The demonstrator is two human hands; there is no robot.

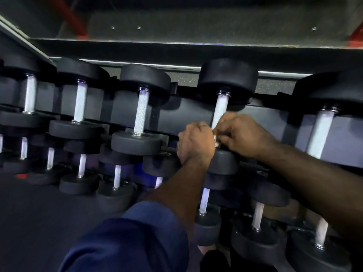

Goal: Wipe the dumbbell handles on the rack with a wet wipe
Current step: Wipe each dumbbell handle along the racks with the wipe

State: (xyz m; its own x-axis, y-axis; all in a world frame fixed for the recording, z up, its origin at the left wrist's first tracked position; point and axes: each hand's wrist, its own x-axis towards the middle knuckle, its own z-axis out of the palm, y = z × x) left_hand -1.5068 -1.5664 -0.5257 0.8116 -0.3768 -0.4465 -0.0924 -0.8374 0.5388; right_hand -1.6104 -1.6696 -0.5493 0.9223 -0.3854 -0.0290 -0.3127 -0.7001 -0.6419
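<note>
Left hand [196, 143] and right hand [242, 134], fingers curled, pinch a crumpled white wet wipe [216, 138] against the lower end of the knurled steel handle [221, 110].

Black heads [145, 76] flank each handle [141, 112], open gaps between

Floor [35, 222]: dark, matte; fills the near left.
Speckled strip [186, 79]: grey, flecked; far centre.
Grey panel [196, 22]: flat, spans the far top; three bolt heads visible.
Red struts [68, 14]: one slanted at far left, one at the far right edge.
Light: dim, bluish cast; bright line along the panel's lower edge.
</note>
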